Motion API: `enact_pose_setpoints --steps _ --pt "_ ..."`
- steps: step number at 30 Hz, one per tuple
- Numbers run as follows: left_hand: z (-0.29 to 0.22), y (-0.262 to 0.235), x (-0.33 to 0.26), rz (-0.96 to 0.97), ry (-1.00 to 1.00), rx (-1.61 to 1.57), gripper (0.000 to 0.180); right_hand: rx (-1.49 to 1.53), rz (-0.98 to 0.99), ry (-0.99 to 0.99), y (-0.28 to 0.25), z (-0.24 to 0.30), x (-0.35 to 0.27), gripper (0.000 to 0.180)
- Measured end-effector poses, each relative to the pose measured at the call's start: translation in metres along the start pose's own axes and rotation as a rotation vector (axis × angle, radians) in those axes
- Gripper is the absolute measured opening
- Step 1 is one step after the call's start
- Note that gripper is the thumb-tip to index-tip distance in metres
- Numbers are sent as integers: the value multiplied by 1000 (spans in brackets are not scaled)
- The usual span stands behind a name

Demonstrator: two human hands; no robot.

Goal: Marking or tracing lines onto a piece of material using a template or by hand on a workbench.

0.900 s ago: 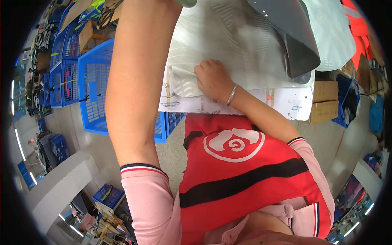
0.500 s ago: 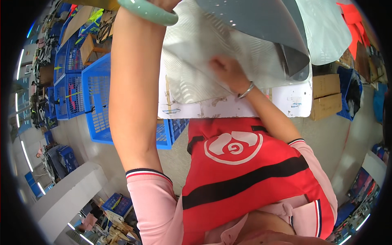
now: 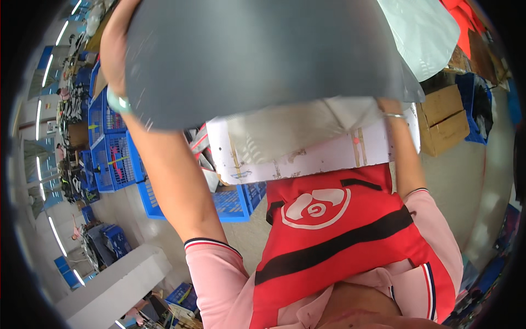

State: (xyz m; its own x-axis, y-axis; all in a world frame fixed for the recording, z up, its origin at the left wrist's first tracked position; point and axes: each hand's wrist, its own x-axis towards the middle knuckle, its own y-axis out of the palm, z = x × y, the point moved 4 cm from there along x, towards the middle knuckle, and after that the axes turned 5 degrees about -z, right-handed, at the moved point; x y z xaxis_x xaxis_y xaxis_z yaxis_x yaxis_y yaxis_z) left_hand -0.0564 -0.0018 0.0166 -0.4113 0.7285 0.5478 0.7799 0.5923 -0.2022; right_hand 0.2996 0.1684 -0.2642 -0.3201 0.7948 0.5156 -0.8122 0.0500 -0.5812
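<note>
A large dark grey sheet (image 3: 257,55) is held up close in front of me and fills the upper half of the view. My left hand (image 3: 112,46) grips its left edge, fingers curled behind it, with a green bangle on the wrist. My right arm reaches up to the sheet's lower right corner. Only the heel of my right hand (image 3: 386,103) and a thin bracelet show; the fingers are hidden behind the sheet. Beneath the sheet lies a clear ribbed plastic bag (image 3: 285,129) on a white table (image 3: 307,162).
Blue plastic crates (image 3: 115,159) stand stacked at the left, with another below the table's front edge. Cardboard boxes (image 3: 444,118) sit at the right, and pale plastic bags (image 3: 427,33) lie at the upper right. I wear a red apron (image 3: 339,241).
The grey sheet has been lifted off the table toward the camera and now covers most of the tabletop. Both arms have risen with it; my right hand left the clear bag.
</note>
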Motion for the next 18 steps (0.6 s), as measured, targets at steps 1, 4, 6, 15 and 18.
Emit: enact_pose_setpoints --steps 1,4,6,15,18 --pt "4 -5 -9 -95 29 63 37 -162 -375 -427 -31 -12 1 17" --pt "18 -8 -38 -90 -422 -754 41 247 -169 335 -95 -148 28 10" --pt "38 -9 -78 -312 -487 -697 44 156 -346 309 -160 -152 50 12" --pt "182 -51 -261 -282 -903 -654 40 1041 -705 637 -279 -254 -40 12" --pt "195 -50 -277 -299 -1003 -625 38 1166 -765 761 -250 -260 -67 19"
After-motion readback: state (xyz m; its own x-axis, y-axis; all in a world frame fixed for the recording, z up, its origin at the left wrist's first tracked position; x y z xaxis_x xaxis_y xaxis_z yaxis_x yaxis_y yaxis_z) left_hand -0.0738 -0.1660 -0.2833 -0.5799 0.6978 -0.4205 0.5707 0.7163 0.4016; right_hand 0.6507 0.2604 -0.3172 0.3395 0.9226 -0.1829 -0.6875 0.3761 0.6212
